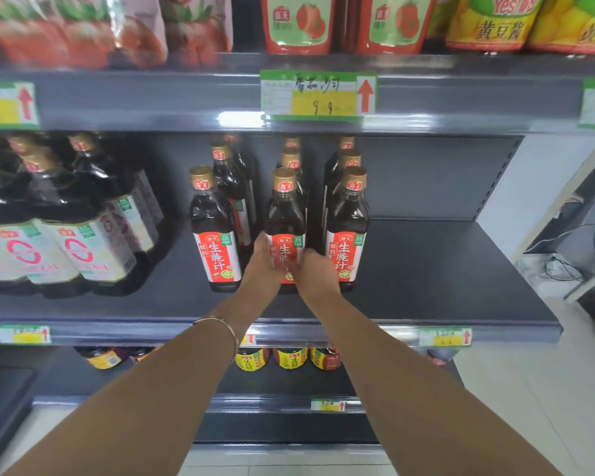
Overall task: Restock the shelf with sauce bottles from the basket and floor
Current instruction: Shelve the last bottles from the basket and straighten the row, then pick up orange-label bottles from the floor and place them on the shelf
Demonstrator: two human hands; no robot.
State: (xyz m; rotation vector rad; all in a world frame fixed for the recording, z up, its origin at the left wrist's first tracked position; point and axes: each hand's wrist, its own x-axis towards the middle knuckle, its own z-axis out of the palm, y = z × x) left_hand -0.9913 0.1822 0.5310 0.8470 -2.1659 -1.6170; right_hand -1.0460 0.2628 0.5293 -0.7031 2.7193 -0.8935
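Hands, left hand point(265, 261) and right hand point(315, 269), clasp the front middle sauce bottle point(285, 231) on the shelf point(443, 297) (three rows begun, right side bare).

Grocery shop aisle, sauce section.
Grey metal shelf point(426, 269) tiers with paper price tags point(318, 96) bearing red arrows clipped to the edges; rows of identical dark sauce bottles point(347, 228) with gold caps, red pouches point(298, 22) above, more bottles point(291, 358) on the tier below.
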